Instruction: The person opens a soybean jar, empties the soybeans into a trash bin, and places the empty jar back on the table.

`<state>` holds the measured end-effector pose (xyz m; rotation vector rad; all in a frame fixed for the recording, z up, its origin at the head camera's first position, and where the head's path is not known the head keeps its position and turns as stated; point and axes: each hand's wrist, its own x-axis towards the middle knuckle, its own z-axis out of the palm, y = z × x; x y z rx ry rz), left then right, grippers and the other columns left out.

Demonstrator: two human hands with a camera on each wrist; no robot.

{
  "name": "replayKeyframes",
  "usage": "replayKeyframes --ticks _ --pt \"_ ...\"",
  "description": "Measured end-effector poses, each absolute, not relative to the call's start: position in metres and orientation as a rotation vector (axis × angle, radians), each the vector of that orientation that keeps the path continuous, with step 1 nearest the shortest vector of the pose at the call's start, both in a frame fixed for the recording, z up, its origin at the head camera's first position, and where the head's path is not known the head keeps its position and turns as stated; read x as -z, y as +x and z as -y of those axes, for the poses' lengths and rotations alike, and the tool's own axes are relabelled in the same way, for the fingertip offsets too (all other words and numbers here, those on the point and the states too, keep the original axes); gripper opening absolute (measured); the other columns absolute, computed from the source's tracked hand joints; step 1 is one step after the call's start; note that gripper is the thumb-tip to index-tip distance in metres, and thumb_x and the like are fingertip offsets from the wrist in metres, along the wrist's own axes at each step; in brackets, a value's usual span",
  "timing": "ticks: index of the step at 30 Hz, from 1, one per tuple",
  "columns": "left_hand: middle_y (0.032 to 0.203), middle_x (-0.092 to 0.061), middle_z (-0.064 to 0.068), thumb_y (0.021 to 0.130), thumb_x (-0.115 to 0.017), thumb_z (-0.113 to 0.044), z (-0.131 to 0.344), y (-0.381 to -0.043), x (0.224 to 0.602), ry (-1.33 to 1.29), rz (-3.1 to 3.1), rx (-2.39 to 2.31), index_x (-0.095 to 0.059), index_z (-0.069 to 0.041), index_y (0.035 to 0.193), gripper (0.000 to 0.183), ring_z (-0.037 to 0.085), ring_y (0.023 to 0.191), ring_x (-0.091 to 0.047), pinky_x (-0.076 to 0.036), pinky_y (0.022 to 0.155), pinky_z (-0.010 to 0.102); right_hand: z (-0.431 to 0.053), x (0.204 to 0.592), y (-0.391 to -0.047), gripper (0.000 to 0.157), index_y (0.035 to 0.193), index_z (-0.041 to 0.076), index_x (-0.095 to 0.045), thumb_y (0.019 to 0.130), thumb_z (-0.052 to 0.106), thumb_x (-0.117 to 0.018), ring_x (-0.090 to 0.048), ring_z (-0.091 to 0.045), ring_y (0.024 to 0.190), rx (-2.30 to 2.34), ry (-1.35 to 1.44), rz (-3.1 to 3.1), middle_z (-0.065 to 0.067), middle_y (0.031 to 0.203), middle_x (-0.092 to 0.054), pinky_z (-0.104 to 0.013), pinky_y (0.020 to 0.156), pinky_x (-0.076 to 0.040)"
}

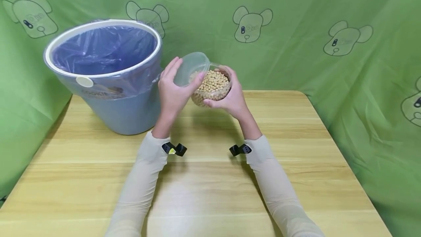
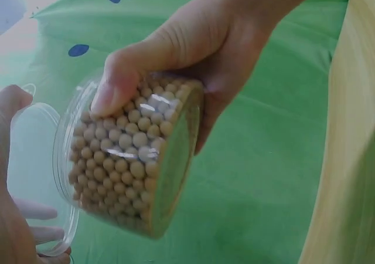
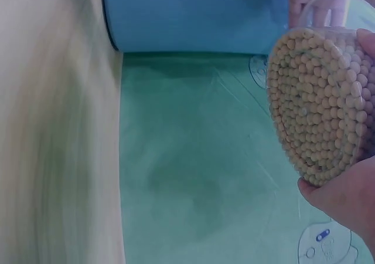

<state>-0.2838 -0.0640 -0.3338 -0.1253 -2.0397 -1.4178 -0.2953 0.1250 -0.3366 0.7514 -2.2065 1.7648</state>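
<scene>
My left hand [image 1: 174, 92] pinches a round, clear lid [image 1: 189, 69] between thumb and fingers, tilted at the left rim of a clear plastic jar. That jar [image 1: 212, 93] is gripped by my right hand [image 1: 234, 98], the thumb on its near side. Round, pale beans [image 1: 215, 80] that look like soybeans fill it, seen through the uncovered part of its mouth. In the left wrist view the jar [image 2: 126, 152] tips on its side, and the lid [image 2: 70, 234] stands beside its rim. The right wrist view shows the jar's base [image 3: 310, 108].
A blue trash bin [image 1: 126, 116] with a white rim and a clear plastic liner [image 1: 105, 46] stands on the table's left, close beside my left hand. A green curtain [image 1: 279, 65] printed with cartoon heads hangs behind the wooden table [image 1: 204, 193].
</scene>
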Motion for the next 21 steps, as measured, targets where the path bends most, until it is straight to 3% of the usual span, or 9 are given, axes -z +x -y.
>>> replayKeyframes --ticks 12,21 --pt "0.153 -0.053 0.015 0.081 -0.079 -0.046 0.066 -0.293 0.349 -0.164 2.062 1.402 -0.058 -0.006 0.142 0.076 0.032 0.142 -0.047 -0.033 0.119 0.051 -0.155 0.333 -0.307 0.105 0.148 -0.006 -0.034 0.058 -0.006 -0.087 -0.048 -0.029 0.134 -1.827 0.650 2.104 -0.028 0.147 -0.046 -0.038 0.120 -0.037" --pt "0.158 -0.046 0.014 0.086 -0.070 -0.055 0.072 -0.298 0.367 -0.091 2.249 1.445 -0.054 -0.012 0.147 0.076 0.034 0.146 -0.041 -0.031 0.120 0.057 -0.178 0.346 -0.333 0.107 0.150 0.002 -0.035 0.058 -0.006 -0.088 -0.047 -0.023 0.135 -1.864 0.559 2.053 -0.021 0.149 -0.046 -0.039 0.120 -0.036"
